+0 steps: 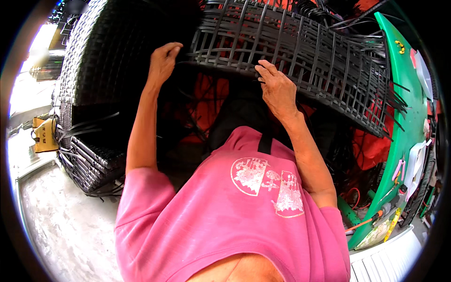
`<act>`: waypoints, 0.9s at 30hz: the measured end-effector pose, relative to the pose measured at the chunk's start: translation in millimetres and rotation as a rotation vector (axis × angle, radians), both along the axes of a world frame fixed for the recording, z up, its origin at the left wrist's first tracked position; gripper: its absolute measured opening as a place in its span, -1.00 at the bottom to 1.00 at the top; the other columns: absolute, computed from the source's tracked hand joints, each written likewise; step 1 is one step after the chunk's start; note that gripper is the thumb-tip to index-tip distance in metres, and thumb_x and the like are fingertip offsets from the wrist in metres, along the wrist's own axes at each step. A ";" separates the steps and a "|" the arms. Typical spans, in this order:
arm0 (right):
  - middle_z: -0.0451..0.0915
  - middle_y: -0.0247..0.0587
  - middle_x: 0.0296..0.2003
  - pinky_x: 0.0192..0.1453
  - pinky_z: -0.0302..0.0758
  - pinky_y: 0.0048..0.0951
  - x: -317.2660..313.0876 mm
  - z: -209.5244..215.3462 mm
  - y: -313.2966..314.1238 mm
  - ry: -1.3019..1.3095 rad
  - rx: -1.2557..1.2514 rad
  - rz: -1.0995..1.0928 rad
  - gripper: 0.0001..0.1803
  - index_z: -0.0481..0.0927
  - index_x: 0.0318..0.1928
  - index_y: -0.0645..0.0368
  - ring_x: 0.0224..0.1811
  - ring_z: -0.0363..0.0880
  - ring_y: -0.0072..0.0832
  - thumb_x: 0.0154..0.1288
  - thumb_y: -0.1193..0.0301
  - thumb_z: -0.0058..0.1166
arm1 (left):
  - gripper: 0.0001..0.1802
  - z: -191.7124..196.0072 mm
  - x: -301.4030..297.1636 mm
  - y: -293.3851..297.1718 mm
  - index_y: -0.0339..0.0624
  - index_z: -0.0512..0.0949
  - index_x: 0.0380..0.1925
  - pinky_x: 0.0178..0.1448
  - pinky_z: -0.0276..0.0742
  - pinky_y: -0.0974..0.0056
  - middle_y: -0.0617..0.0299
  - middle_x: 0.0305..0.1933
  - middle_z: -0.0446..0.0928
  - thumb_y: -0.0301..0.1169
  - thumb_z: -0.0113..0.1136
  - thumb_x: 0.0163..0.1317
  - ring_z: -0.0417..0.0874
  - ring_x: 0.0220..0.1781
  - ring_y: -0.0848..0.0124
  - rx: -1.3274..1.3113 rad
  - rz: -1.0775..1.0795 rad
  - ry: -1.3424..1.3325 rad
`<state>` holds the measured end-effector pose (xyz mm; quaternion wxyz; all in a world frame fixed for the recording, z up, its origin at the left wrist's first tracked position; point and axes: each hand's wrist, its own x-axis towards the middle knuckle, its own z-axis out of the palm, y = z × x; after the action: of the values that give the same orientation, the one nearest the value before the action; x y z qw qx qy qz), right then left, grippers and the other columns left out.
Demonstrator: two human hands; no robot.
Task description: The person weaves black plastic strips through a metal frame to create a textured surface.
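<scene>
A partly woven black wicker frame (300,51) spans the upper middle and right, its strips crossing in an open grid with loose ends sticking out at the right. My right hand (277,89) grips the frame's lower edge, fingers curled over a strip. My left hand (163,61) is raised at the frame's left end, fingers closed as if pinching a thin black strip; the strip itself is hard to make out. Both forearms rise from my pink shirt below.
A finished black woven furniture piece (101,51) stands at the left, with a stack of woven panels (91,162) below it. A green table (406,94) with small tools runs along the right. Orange cloth (376,150) lies under the frame. Concrete floor (61,221) shows at lower left.
</scene>
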<state>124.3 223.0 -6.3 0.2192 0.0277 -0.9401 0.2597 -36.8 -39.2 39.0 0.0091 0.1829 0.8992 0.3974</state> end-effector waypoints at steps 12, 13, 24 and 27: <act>0.55 -0.20 -0.03 -0.19 0.56 -0.25 6.2 1.1 10.0 -0.010 -0.010 -0.027 -0.70 0.54 -0.15 0.11 -0.23 0.60 -0.23 0.04 0.53 0.01 | -0.71 -25.4 -82.8 -3.0 -0.11 0.30 -0.79 -0.48 0.14 0.36 0.45 -0.71 0.17 -0.44 0.08 0.05 0.19 -0.61 0.58 -0.187 -0.482 -0.480; 0.53 -0.22 -0.01 -0.23 0.56 -0.24 5.7 -3.8 10.1 -0.026 0.027 -0.055 -0.71 0.53 -0.16 0.11 -0.31 0.59 -0.22 0.02 0.53 0.03 | -0.69 -19.5 -76.3 10.1 -0.04 0.29 -0.81 -0.50 0.09 0.36 0.48 -0.72 0.13 -0.43 0.09 0.05 0.15 -0.62 0.60 -0.299 -0.344 -0.579; 0.53 -0.37 0.01 -0.14 0.56 -0.33 2.4 -6.2 14.2 -0.016 -0.068 -0.064 -0.65 0.56 -0.09 0.10 -0.18 0.61 -0.29 0.03 0.56 0.13 | -0.83 17.1 -78.0 21.9 -0.20 0.58 -0.44 -0.49 0.18 0.48 0.38 -0.48 0.48 -0.34 0.11 0.21 0.32 -0.51 0.62 -0.245 -0.368 -0.500; 0.51 -0.39 0.02 -0.22 0.58 -0.35 -1.7 -8.7 5.6 0.011 -0.022 -0.039 -0.66 0.55 -0.10 0.10 -0.26 0.60 -0.33 0.04 0.56 0.12 | -0.89 8.6 -68.3 0.7 -0.22 0.60 -0.37 -0.48 0.23 0.48 0.36 -0.43 0.52 -0.45 0.12 0.19 0.36 -0.49 0.64 -0.149 -0.135 -0.553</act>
<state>122.6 228.6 -15.0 0.2295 0.0083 -0.9363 0.2656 -105.0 -38.5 47.6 0.2935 0.1258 0.8752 0.3634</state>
